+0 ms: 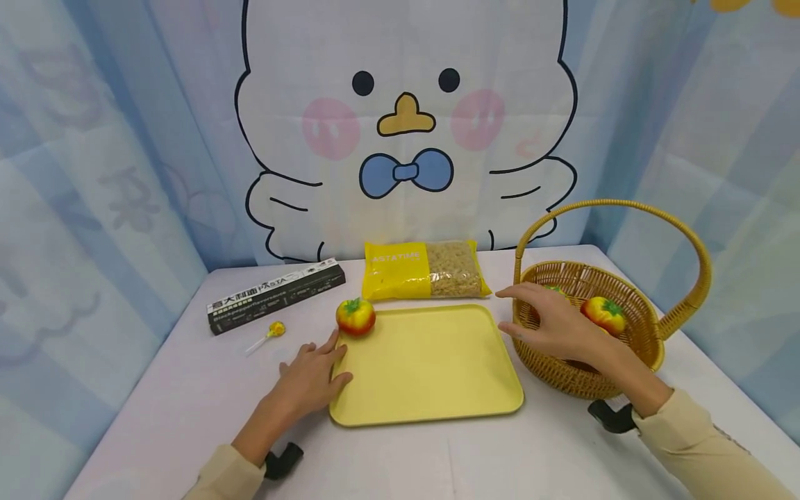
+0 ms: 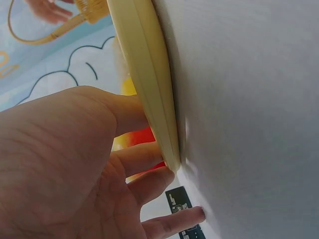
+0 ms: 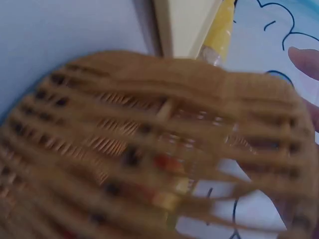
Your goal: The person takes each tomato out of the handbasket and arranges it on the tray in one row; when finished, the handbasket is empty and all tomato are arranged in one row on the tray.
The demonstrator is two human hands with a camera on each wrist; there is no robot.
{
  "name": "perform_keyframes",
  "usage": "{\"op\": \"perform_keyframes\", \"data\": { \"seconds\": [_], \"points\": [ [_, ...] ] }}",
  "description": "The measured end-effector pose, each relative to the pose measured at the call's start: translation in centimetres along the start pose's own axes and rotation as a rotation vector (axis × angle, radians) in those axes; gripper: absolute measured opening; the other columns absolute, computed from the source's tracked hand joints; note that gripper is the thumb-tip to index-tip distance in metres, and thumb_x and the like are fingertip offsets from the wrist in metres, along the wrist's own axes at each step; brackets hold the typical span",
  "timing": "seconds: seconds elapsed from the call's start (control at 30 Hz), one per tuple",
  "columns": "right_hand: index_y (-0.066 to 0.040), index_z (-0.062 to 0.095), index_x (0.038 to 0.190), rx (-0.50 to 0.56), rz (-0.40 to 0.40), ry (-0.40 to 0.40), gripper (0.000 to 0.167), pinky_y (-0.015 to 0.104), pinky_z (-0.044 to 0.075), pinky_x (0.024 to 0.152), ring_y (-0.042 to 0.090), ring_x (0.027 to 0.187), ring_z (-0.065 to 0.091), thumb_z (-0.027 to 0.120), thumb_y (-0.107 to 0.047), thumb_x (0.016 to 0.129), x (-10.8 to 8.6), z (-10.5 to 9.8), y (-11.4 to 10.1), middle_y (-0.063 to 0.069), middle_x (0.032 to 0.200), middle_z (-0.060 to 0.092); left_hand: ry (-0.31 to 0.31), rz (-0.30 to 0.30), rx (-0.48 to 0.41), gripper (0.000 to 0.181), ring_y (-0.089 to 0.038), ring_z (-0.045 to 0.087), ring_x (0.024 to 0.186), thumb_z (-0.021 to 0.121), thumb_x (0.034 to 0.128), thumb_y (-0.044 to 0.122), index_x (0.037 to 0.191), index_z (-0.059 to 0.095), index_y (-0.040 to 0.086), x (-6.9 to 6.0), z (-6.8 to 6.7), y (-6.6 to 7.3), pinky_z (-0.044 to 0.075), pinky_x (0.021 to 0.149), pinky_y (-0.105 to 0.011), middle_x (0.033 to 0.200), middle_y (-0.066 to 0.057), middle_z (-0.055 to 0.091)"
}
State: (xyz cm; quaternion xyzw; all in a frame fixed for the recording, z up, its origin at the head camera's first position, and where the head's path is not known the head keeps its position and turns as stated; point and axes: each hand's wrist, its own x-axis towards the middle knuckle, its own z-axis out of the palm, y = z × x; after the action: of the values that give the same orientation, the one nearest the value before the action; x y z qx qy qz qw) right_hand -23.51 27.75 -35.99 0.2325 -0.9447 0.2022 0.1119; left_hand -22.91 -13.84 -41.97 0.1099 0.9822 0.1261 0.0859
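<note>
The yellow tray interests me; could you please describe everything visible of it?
The yellow tray is a shallow rectangle with rounded corners and a low rim, apparently plastic. It lies flat on the white table. A red-and-yellow fruit sits at its far-left corner, and the left hand touches its left edge.

Tray (image 1: pixel 428 364), basket (image 1: pixel 556 373), bag (image 1: pixel 398 269), box (image 1: pixel 278 296): one each

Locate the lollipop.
In the head view, the lollipop lies at left, just in front of the black box and left of the tray.

"ASTATIME" on bag (image 1: pixel 427 270), "意大利面 PASTA", "Blackpepper" on box (image 1: pixel 276 297)
</note>
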Motion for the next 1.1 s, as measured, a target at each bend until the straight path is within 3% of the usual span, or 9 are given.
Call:
{"op": "perform_keyframes", "data": {
  "seconds": [0.27, 0.53, 0.77, 0.97, 1.1],
  "points": [
    [-0.008, 0.070, 0.134, -0.060, -0.016, 0.023, 0.046, 0.061, 0.059, 0.098, 0.039, 0.121, 0.069, 0.082, -0.029, 0.094, -2.5, -1.2, 2.9, 0.016, 0.131, 0.073, 0.004, 0.004, 0.001, 0.062, -0.050, 0.046, 0.146, 0.069, 0.1021, 0.041, 0.156, 0.054, 0.013, -0.2, -0.2, 0.1, 0.036, 0.102, -0.091, 0.174, -0.009, 0.035],
    [-0.004, 0.068, 0.136, -0.128, 0.040, 0.001, 0.053, 0.063, 0.059, 0.095, 0.044, 0.118, 0.069, 0.085, -0.027, 0.091, -4.8, -2.4, 4.8, 0.023, 0.134, 0.071, 0.002, -0.001, 0.006, 0.063, -0.049, 0.046, 0.146, 0.068, 0.1023, 0.041, 0.157, 0.053, 0.014, -0.2, 0.0, 0.1, 0.037, 0.103, -0.090, 0.174, -0.008, 0.034],
    [-0.006, 0.072, 0.128, -0.169, 0.020, 0.022, 0.049, 0.054, 0.064, 0.083, 0.035, 0.104, 0.072, 0.089, -0.025, 0.086, -6.2, -2.9, 6.5, 0.018, 0.122, 0.076, -0.011, -0.015, 0.011, 0.063, -0.050, 0.045, 0.147, 0.067, 0.1030, 0.041, 0.157, 0.052, 0.013, -0.1, 0.1, 0.0, 0.035, 0.104, -0.090, 0.175, -0.008, 0.033],
    [-0.008, 0.073, 0.126, -0.198, 0.050, 0.001, 0.048, 0.035, 0.058, 0.075, 0.017, 0.090, 0.066, 0.089, -0.028, 0.086, -6.8, -3.4, 7.3, 0.008, 0.109, 0.075, -0.005, -0.011, 0.013, 0.063, -0.049, 0.045, 0.146, 0.068, 0.1026, 0.041, 0.157, 0.053, 0.013, 0.0, 0.1, 0.0, 0.035, 0.104, -0.090, 0.175, -0.008, 0.034],
    [-0.006, 0.073, 0.126, -0.198, 0.076, -0.030, 0.052, 0.034, 0.056, 0.074, 0.019, 0.091, 0.064, 0.089, -0.032, 0.085, -7.0, -3.5, 7.5, 0.010, 0.109, 0.074, -0.002, -0.013, 0.011, 0.064, -0.050, 0.045, 0.146, 0.069, 0.1020, 0.041, 0.157, 0.053, 0.013, 0.0, 0.1, 0.0, 0.035, 0.104, -0.091, 0.175, -0.008, 0.034]
  ]
}}
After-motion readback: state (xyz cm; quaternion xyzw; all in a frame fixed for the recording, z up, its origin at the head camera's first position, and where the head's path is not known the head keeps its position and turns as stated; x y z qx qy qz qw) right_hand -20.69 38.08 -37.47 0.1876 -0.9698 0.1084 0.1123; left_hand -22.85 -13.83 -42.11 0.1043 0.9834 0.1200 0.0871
